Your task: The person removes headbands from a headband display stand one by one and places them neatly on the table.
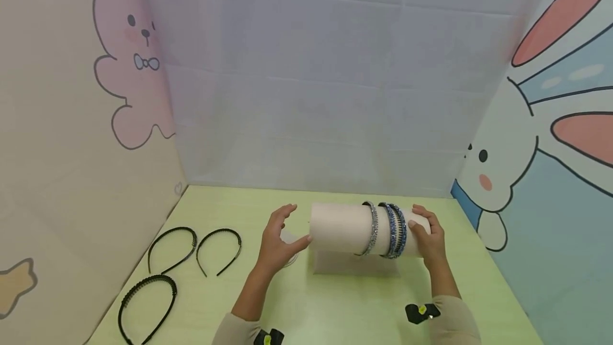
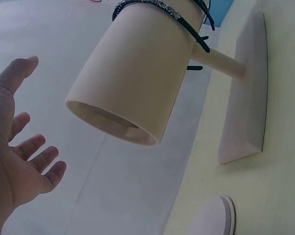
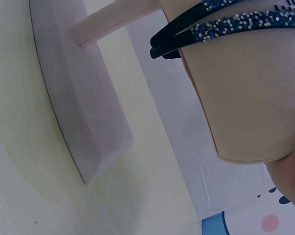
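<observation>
A white cylindrical headband stand (image 1: 340, 228) lies horizontally above its pale base (image 1: 354, 264). Around it sit a silver glittery headband (image 1: 374, 228) and two blue ones side by side, the outermost blue headband (image 1: 403, 230) nearer the right end. My right hand (image 1: 431, 236) holds the cylinder's right end, thumb in front and fingers over the top; the right wrist view shows only part of it beside the cylinder (image 3: 245, 93). My left hand (image 1: 276, 244) is beside the left end with fingers spread; in the left wrist view it is apart from the cylinder (image 2: 132, 73).
Three black headbands lie on the table's left side: one at the back left (image 1: 184, 228), a smaller headband (image 1: 225, 229) beside it, and a toothed headband (image 1: 153, 277) in front. A round white object (image 2: 215, 218) lies near the base's left end. Cartoon-printed walls enclose the table.
</observation>
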The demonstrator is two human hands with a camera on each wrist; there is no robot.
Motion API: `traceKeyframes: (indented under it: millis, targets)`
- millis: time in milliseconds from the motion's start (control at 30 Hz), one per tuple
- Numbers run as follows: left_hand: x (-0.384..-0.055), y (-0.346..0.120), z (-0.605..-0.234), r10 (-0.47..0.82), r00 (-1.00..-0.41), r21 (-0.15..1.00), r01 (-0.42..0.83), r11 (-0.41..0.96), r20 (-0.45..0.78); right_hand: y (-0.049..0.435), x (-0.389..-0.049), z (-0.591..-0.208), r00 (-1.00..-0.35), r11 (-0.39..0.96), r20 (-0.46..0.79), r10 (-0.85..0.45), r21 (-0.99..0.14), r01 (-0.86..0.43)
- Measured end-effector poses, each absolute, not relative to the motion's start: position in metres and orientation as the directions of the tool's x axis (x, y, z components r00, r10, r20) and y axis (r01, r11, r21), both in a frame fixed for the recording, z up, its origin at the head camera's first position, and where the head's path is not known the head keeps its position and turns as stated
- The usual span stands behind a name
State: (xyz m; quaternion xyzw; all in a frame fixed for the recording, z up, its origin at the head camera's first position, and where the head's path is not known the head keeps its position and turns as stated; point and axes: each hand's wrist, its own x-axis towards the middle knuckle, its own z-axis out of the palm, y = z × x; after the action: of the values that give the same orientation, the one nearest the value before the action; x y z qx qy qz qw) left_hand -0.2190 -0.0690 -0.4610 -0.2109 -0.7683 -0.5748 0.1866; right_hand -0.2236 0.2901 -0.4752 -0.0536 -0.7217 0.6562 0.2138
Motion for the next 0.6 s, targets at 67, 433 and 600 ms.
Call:
traceKeyframes:
  millis: [67,433,600]
  targets:
    - [-0.22,-0.064,-0.459,0.122,-0.843,0.806,0.536,0.25,0.523,0.289,-0.224,-0.474,-0.903,0.122,0.242,0.356,-0.97,-0.211]
    - [-0.204,-0.041,-0.421,0.197,-0.811,0.778,0.585,0.23,0.551,0.277,-0.21,-0.453,-0.907,0.134,0.238,0.347,-0.97,-0.203]
    - [-0.225,-0.035,-0.443,0.219,-0.783,0.743,0.622,0.249,0.582,0.277,-0.209,-0.452,-0.905,0.138,0.238,0.353,-0.97,-0.201]
